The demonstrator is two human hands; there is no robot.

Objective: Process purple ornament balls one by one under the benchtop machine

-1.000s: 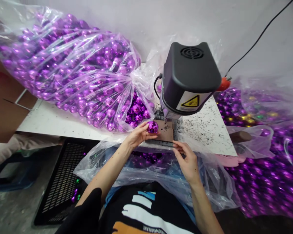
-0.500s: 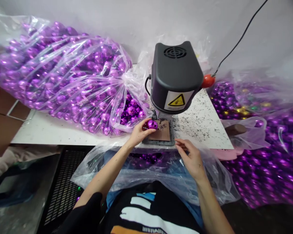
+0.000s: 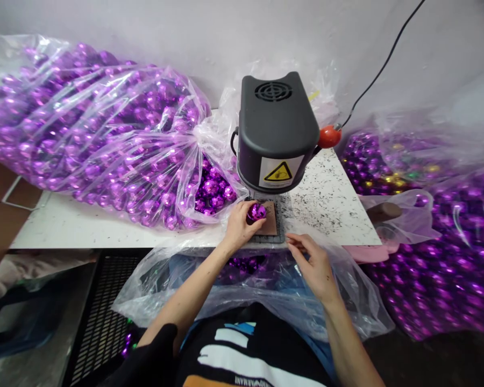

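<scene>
At the far left of the white table [image 3: 92, 221], a tied clear bag of purple balls [image 3: 92, 140] lies on its side, with more balls showing at its gathered neck. Below the table's front edge stands a black slatted crate [image 3: 108, 290], and to its right an open plastic bag [image 3: 153, 293] spreads across the person's lap.

The left forearm slants up and to the right from the bottom of the view, elbow low, wrist nearly straight. The left hand [image 3: 239, 224] reaches over the table with its fingers curved around the far side and its thumb on the near side, pinching one faceted purple ball [image 3: 257, 211]. That ball sits over the left part of a brown plate [image 3: 271, 221], in front of and below a black machine [image 3: 278, 131]; whether it touches the plate is hard to judge.

Farther right, the right forearm rises leftward from the lower right. The right hand [image 3: 312, 264] is by the table's front edge, fingers half bent, thumb and forefinger tips close together near the plate's base. I cannot tell whether they pinch anything.

Past it, dark flecks dot the tabletop, and purple balls [image 3: 443, 279] fill the far right.
</scene>
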